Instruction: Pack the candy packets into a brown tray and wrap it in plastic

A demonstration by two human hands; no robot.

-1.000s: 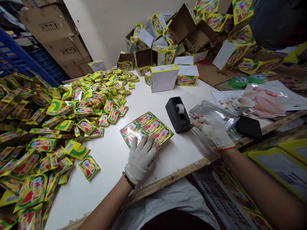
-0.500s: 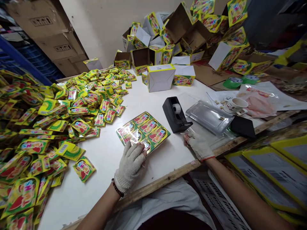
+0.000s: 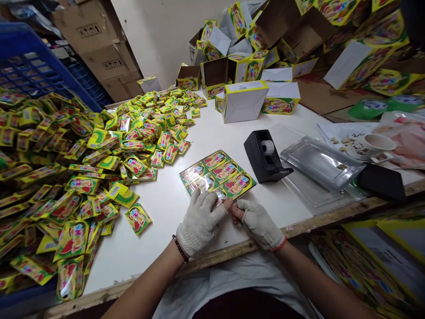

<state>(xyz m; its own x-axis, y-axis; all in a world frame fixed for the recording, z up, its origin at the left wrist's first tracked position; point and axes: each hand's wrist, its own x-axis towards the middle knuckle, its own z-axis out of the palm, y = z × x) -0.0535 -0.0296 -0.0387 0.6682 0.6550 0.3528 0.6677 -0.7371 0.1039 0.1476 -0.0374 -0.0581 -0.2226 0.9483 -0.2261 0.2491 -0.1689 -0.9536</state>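
Observation:
A flat square block of small yellow-and-green boxes (image 3: 229,170), with a glossy clear surface, lies on the white table. My left hand (image 3: 201,220), in a white fingertip-free glove, rests on its near-left edge with fingers stretched out and the thumb reaching right. At the block's near corner, my right hand (image 3: 259,221), gloved alike, has its fingertips pinched together against the left thumb. Whatever is in that pinch is too small to make out. Just beyond the right hand stands a black tape dispenser (image 3: 262,161) holding a white roll.
A big heap of loose small boxes (image 3: 139,137) covers the left side, by a blue crate (image 3: 36,57). Open display cartons (image 3: 214,73) pile up at the back. Clear plastic trays (image 3: 320,164) and a cup (image 3: 372,144) sit right. A wooden strip (image 3: 229,251) edges the table.
My right hand has moved left from beside the tape dispenser to the block's near corner, meeting my left thumb. My left hand stays on the block. The view has shifted.

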